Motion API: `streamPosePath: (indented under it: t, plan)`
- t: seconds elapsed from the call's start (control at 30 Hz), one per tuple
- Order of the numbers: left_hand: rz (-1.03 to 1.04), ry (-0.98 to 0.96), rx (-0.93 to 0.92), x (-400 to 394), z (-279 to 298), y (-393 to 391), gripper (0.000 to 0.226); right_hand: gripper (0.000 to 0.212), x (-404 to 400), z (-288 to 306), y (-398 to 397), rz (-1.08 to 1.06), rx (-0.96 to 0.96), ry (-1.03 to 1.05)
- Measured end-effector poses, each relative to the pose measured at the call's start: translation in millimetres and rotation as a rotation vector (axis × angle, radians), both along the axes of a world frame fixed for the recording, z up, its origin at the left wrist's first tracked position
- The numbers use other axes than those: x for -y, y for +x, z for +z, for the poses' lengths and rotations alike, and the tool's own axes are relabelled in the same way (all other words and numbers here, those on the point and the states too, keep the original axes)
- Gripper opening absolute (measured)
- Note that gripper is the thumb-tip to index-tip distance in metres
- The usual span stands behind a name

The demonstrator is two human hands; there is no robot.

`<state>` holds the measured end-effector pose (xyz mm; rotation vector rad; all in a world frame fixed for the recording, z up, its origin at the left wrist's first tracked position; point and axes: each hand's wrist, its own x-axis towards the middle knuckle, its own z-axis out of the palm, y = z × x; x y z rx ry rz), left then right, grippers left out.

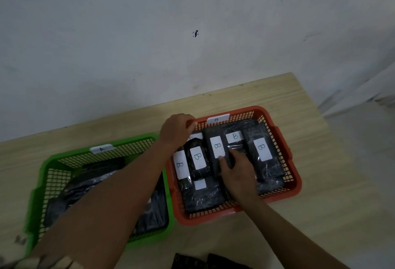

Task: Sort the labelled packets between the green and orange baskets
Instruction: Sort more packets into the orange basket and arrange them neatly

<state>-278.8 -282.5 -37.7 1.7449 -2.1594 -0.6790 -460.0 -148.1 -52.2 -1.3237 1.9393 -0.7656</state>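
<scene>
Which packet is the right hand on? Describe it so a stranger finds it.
Start at the orange basket, right of the green one. The packet stands near its middle, its B label lengthwise. Alone among its neighbours, it has the right hand gripping its near end.

green basket [46, 174] packets' labels hidden | bottom-edge packets [192, 262] cut off
</scene>
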Motion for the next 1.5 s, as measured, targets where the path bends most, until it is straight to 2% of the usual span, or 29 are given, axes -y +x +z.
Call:
streamPosePath:
  t: [0.13, 0.27, 0.37, 0.5, 0.67, 0.77, 0.83, 0.97, 1.07, 1.2, 1.27, 1.33, 1.4, 1.5]
  plan:
    - [-0.014, 0.006, -0.031, -8, 0, 6, 0.037, 0.036, -2, 2, 7, -0.006, -0.146, 0.003]
    - [-0.021, -0.071, -0.064, -33, 16, 29, 0.039, 0.044, -2, 18, 21, 0.082, -0.27, -0.174]
    - [0.005, -0.127, -0.04, -66, 28, 68, 0.037, 0.038, -1, 29, 50, 0.238, -0.228, -0.279]
    - [0.148, -0.134, -0.036, -122, 36, 138, 0.036, 0.031, -5, 40, 111, 0.483, -0.145, -0.332]
    - [0.302, -0.11, 0.032, -182, 35, 216, 0.036, 0.032, -12, 46, 184, 0.781, -0.085, -0.266]
    - [0.375, -0.085, 0.037, -206, 28, 250, 0.038, 0.034, -11, 46, 220, 0.916, -0.192, -0.263]
    - [0.392, -0.065, 0.041, -214, 24, 264, 0.039, 0.043, -6, 46, 238, 0.947, -0.281, -0.202]
    - [0.367, -0.044, 0.023, -215, 17, 276, 0.043, 0.065, 9, 40, 261, 0.99, -0.404, 0.081]
    - [0.344, -0.047, -0.003, -211, 13, 278, 0.047, 0.06, 11, 36, 264, 0.981, -0.411, 0.12]
    - [0.283, -0.096, -0.057, -204, 11, 282, 0.059, 0.04, 10, 41, 257, 0.948, -0.245, -0.017]
    - [0.259, -0.148, -0.123, -202, 12, 283, 0.061, 0.038, 8, 46, 250, 0.917, -0.18, -0.214]
    - [0.352, -0.168, -0.248, -199, 20, 279, 0.064, 0.035, 5, 53, 241, 0.91, -0.228, -0.467]
    - [0.534, -0.088, -0.419, -196, 33, 269, 0.068, 0.03, -2, 60, 233, 0.898, -0.28, -0.653]
    - [0.702, 0.262, -0.783, -185, 51, 255, 0.052, 0.025, -12, 64, 225, 0.895, -0.317, -0.822]
